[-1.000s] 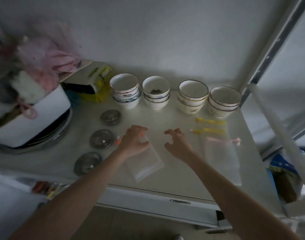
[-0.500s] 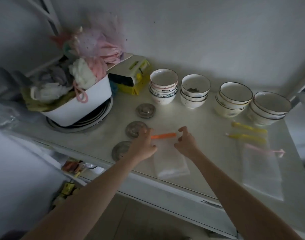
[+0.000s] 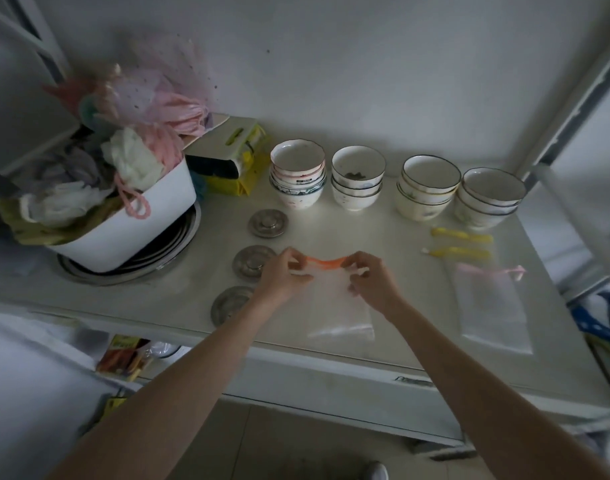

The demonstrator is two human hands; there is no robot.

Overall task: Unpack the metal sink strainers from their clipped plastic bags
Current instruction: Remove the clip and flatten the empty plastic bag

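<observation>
Orange clip [image 3: 326, 262] is pinched at its ends by left hand [image 3: 282, 277] and right hand [image 3: 370, 283]; plastic bag [image 3: 338, 311] blurs below, contents unclear.

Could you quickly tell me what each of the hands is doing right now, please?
Left hand: closed, pinching one end of the orange clip.
Right hand: closed, pinching the clip's other end.

Dim room, low light. Plain white wall [image 3: 331, 64] behind a pale counter [image 3: 383, 282], with a white drawer front [image 3: 331, 386] under its near edge. Tiled floor [image 3: 279, 445] below. Grey metal frame [image 3: 573, 98] at far right corner.
</observation>
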